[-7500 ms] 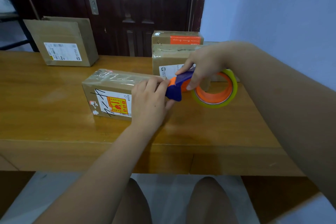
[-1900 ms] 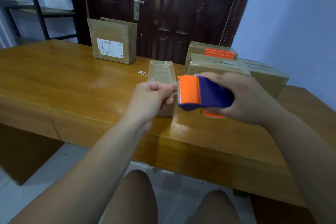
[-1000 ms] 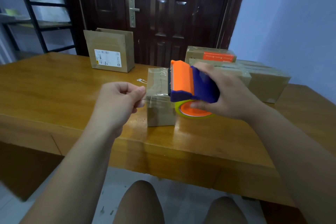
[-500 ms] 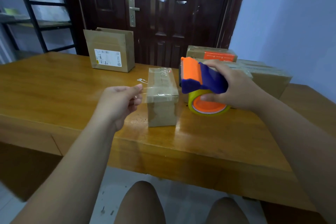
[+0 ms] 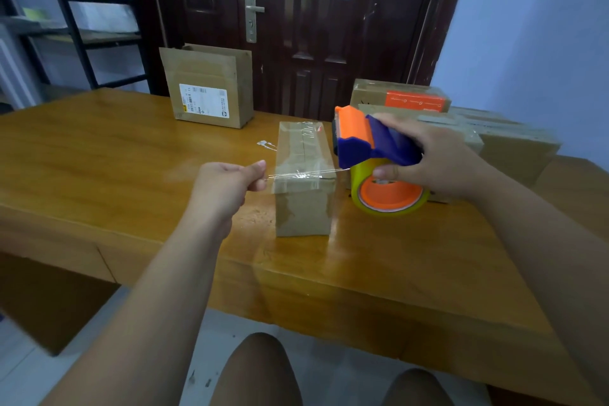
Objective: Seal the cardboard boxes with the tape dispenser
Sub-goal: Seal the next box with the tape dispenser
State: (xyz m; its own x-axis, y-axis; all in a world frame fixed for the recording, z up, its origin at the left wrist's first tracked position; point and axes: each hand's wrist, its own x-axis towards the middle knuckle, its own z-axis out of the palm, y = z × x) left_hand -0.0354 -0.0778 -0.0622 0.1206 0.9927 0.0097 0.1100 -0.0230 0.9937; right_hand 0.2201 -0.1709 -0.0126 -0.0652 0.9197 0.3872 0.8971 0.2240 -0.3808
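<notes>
The left hand pinches the clear tape strip, the right hand grips the orange-and-blue plastic tape dispenser; hold the strip taut, lowering it flat onto the brown cardboard box between them.

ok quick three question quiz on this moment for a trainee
1. True or false: the right hand grips the tape dispenser.
2. The left hand pinches: A a marker, B the tape by its free end, C a label.
3. Fill in: the stretched tape passes over the nearest cardboard ____.
Key: 1 true; 2 B; 3 box.
</notes>
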